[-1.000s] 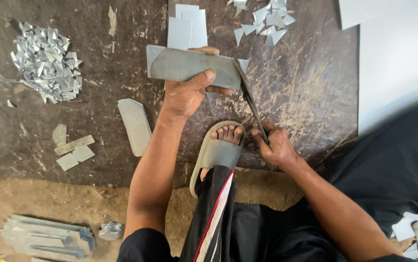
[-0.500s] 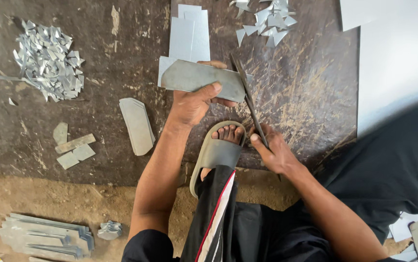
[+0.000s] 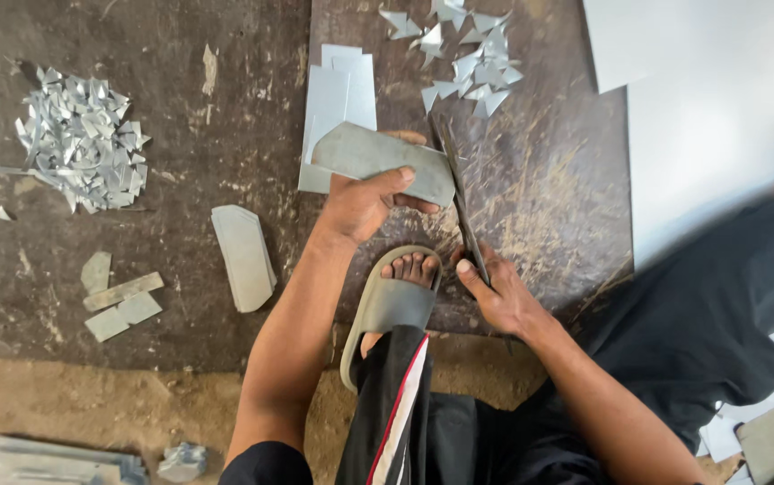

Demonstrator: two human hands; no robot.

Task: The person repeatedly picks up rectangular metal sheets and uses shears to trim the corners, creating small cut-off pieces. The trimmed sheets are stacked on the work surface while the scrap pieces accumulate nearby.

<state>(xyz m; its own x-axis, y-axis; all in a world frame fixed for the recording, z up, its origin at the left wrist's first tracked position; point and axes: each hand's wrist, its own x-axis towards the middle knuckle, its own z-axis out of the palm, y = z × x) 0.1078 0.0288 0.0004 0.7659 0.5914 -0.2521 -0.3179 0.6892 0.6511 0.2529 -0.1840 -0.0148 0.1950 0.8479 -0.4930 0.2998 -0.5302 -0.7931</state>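
My left hand (image 3: 362, 205) grips a grey sheet-metal piece (image 3: 378, 157), holding it flat over the dark scratched board (image 3: 540, 198). My right hand (image 3: 499, 296) is closed on the handle of long dark shears (image 3: 461, 205), whose blades run along the right end of the metal piece. My foot in a grey-green slipper (image 3: 387, 305) rests on the board's near edge, between both hands.
Cut rectangular sheets (image 3: 340, 99) lie under and behind the held piece. Triangular offcuts (image 3: 459, 54) lie at the far middle, a heap of scrap slivers (image 3: 82, 144) at far left. A stack of shaped pieces (image 3: 243, 256) and small strips (image 3: 118, 301) lie left. A large pale sheet (image 3: 719, 99) is at right.
My left hand has carried the metal piece a little to the right, up to the shears. My right hand has stayed on the handle and the blades stand more upright.
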